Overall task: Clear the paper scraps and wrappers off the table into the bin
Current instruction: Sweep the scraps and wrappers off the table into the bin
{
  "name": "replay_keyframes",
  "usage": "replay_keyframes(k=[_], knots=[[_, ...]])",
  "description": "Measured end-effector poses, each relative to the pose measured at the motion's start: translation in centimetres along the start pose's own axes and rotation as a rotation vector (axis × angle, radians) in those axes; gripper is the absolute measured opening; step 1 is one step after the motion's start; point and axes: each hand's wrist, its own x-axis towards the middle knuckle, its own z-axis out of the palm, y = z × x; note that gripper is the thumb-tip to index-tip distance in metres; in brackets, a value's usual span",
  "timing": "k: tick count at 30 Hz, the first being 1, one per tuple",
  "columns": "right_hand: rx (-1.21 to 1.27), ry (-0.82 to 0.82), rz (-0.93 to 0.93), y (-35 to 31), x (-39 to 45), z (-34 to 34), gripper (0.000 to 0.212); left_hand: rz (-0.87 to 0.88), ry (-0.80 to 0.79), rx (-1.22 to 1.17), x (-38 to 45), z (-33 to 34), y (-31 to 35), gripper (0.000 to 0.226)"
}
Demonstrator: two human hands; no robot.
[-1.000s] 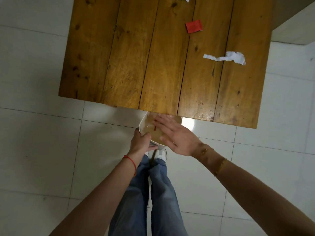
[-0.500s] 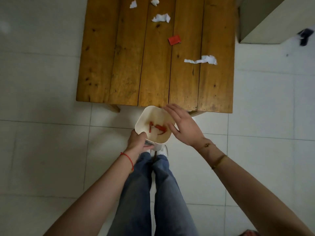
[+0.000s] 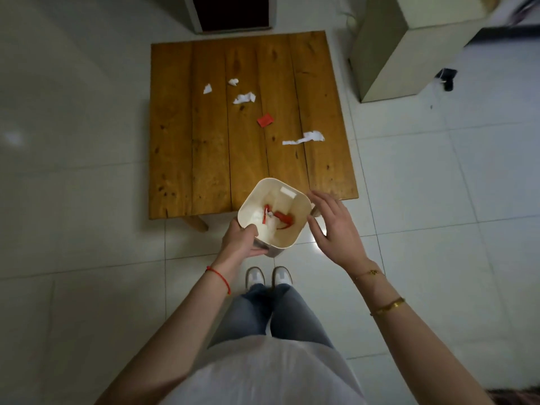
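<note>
My left hand (image 3: 244,239) grips the near rim of a small cream bin (image 3: 298,206), held in the air over the near edge of the wooden table (image 3: 181,147). Red and white scraps lie inside the bin. My right hand (image 3: 333,226) is beside the bin's right wall, fingers spread, holding nothing. On the table lie a long white paper strip (image 3: 305,137), a red wrapper (image 3: 265,120), a crumpled white scrap (image 3: 244,98) and two smaller white bits (image 3: 207,88) (image 3: 233,81).
White tiled floor surrounds the low table. A beige cabinet (image 3: 403,45) stands at the back right, with a small black object (image 3: 447,78) on the floor beside it. A dark-fronted unit (image 3: 233,10) stands behind the table. My shoes (image 3: 267,277) are just below the bin.
The view has pulled back and up, so the whole table shows now. The bin has come up from below the table edge. My right hand moved off its top to its right side.
</note>
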Motion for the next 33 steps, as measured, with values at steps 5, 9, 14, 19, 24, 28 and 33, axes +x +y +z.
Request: replay_keyframes(k=[5,9,14,19,24,28,33], knots=[[0.01,0.1,0.07,0.1,-1.9,-3.7,0.04,0.052,-0.063,0.111,-2.7,2.2,1.7,0.044],[-0.001,0.152,0.126,1.3,-3.0,-6.6,0.04,0.07,-0.102,0.217,-4.1,5.0,2.9,0.049],[0.001,0.194,0.163,4.7,-4.1,-10.3,0.042,0.09,-0.138,0.278,-5.7,10.0,4.5,0.055],[-0.01,0.203,0.143,10.5,-4.7,-15.8,0.042,0.124,-0.152,0.288,-7.6,17.6,5.7,0.043],[-0.021,0.158,0.077,17.1,-4.5,-22.3,0.042,0.1,-0.17,0.196,-9.0,26.0,5.4,0.055],[-0.022,0.118,0.013,22.0,-3.2,-26.4,0.042,0.084,-0.166,0.104,-9.4,32.0,5.2,0.058],[-0.032,0.049,-0.063,26.5,0.6,-29.7,0.042,0.066,-0.121,0.016,-9.2,37.4,6.2,0.056]])
